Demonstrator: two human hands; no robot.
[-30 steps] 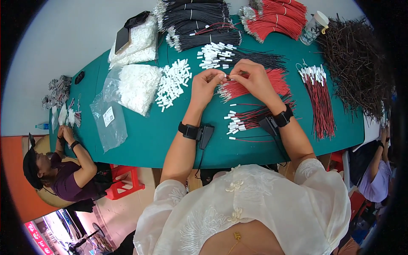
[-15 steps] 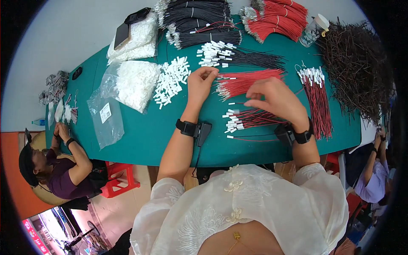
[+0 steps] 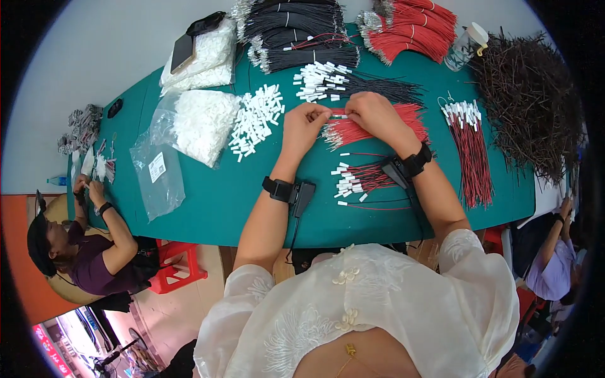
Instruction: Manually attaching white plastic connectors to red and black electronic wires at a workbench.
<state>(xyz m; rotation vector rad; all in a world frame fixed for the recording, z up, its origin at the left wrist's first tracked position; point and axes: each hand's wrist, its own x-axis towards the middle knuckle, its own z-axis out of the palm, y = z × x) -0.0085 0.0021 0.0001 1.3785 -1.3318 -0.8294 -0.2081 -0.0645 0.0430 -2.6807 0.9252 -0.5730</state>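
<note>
My left hand (image 3: 305,127) is closed in a pinch at the left ends of a pile of loose red wires (image 3: 408,116). What sits between its fingertips is too small to make out. Close by on the right, my right hand (image 3: 376,116) reaches over that pile, thumb and finger pinched together facing the left hand. Its grip is hidden too. A small white connector (image 3: 339,116) shows between the two hands. Left of my left hand lies a scatter of loose white connector housings (image 3: 255,120). Below my right hand rest red and black wires with white connectors (image 3: 353,179).
Black wires with white connectors (image 3: 321,82) lie beyond my hands. Bundled black wires (image 3: 293,28) and red wires (image 3: 413,31) are behind. Right are connector-ended wires (image 3: 469,151), a jar (image 3: 463,50) and a brown heap (image 3: 523,94); left, a bag of housings (image 3: 205,126). Others sit either side.
My right hand has moved left and away from me, from above the near wires to beside my left hand, and its fingers have closed. My left hand has barely moved.
</note>
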